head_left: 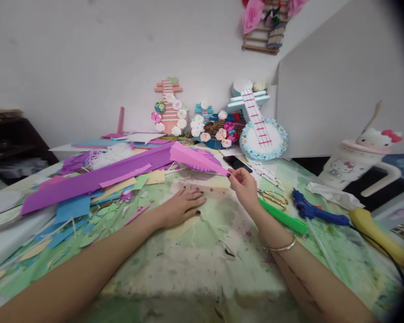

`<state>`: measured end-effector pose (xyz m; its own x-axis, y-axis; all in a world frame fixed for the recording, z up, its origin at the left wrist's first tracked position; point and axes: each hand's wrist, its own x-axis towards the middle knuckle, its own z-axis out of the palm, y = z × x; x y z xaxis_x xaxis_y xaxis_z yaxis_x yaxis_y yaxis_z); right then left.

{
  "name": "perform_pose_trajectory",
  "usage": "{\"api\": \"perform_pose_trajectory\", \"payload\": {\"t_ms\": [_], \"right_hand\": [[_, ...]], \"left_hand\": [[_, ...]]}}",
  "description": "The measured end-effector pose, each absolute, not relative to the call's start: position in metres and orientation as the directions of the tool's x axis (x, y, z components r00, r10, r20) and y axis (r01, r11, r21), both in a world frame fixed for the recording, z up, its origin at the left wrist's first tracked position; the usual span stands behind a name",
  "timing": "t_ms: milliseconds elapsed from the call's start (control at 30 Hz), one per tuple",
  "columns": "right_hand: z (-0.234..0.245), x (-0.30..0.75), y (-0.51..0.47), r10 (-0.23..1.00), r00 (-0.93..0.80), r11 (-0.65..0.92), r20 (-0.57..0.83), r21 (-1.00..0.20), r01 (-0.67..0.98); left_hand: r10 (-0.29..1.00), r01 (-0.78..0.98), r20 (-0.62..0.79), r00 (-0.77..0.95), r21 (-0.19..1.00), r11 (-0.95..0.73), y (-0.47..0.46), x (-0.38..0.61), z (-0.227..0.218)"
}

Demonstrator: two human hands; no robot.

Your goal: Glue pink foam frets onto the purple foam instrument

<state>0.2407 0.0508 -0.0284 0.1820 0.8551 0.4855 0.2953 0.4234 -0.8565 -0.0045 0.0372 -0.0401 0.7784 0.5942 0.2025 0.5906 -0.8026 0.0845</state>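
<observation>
My right hand (245, 186) is raised a little above the table and pinches the near tip of a folded pink paper piece with a fringed edge (195, 160). The pink piece stretches up and to the left from my fingers. My left hand (182, 205) lies flat on the stained table top (205, 251), fingers stretched out, holding nothing. It rests just below and left of the pink piece. A silver bangle (283, 246) sits on my right wrist.
A long purple sheet (97, 177) and blue, green and yellow paper scraps (74, 220) cover the left side. On the right lie scissors (274, 197), a green tool (283, 218), a blue glue gun (314, 210) and a yellow object (380, 235). Flower-decorated craft pieces (218, 128) stand at the wall.
</observation>
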Motion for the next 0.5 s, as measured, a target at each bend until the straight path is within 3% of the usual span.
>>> {"api": "perform_pose_trajectory", "payload": {"t_ms": [100, 200, 500], "right_hand": [[-0.028, 0.243, 0.052, 0.855, 0.194, 0.414, 0.482, -0.858, 0.305], [-0.029, 0.243, 0.053, 0.859, 0.191, 0.406, 0.475, -0.859, 0.312], [-0.031, 0.243, 0.053, 0.865, 0.168, 0.406, 0.472, -0.857, 0.319]], "left_hand": [[0.612, 0.598, 0.345, 0.712, 0.159, -0.786, 0.043, 0.000, -0.047], [0.624, 0.618, 0.400, 0.672, 0.162, -0.769, 0.050, -0.005, -0.046], [0.568, 0.621, 0.378, 0.731, -0.023, -0.783, 0.049, -0.006, -0.045]]}}
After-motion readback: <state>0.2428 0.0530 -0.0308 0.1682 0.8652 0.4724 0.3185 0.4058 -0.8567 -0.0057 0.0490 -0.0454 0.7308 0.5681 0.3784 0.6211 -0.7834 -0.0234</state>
